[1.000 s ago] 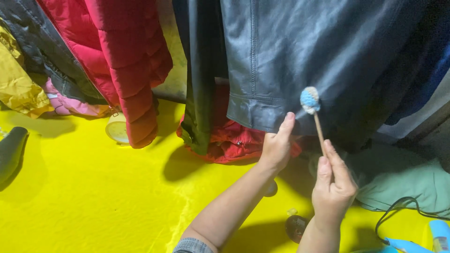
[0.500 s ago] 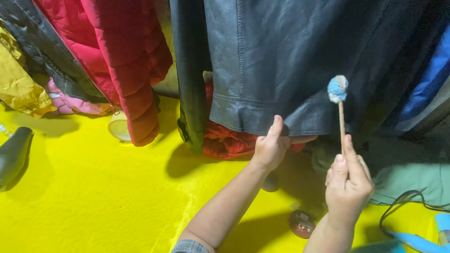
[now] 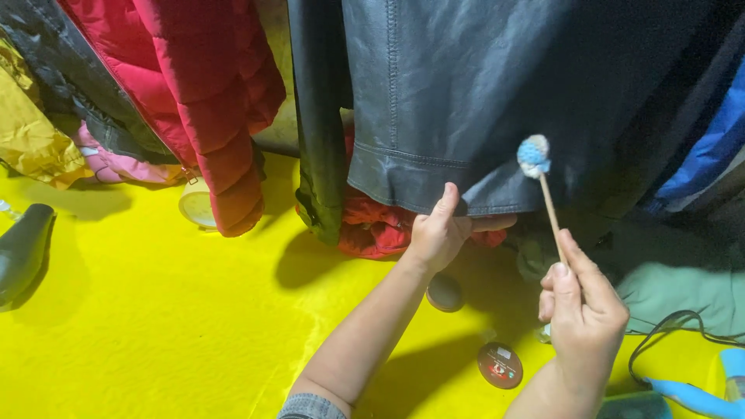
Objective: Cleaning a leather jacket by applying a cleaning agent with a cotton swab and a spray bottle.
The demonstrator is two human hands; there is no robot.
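I see my left hand (image 3: 438, 233) up at the bottom edge of a dark leather jacket (image 3: 466, 101). My thumb is on the front of the hem and my fingers go behind it, so I am pinching the hem.

My right hand (image 3: 582, 314) is lower and to the right. Its fingers are closed around a thin wooden stick (image 3: 549, 209). The stick points up, and on its top is a small fluffy blue and white ball (image 3: 533, 154). The ball sits right in front of the jacket, just above the hem. I cannot tell if it touches the leather.

A red puffy coat (image 3: 194, 85) hangs to the left. The floor is a bright yellow sheet (image 3: 140, 326). A small round tin (image 3: 500, 365) lies on it between my arms. A black shoe (image 3: 23, 248) sits at the far left.
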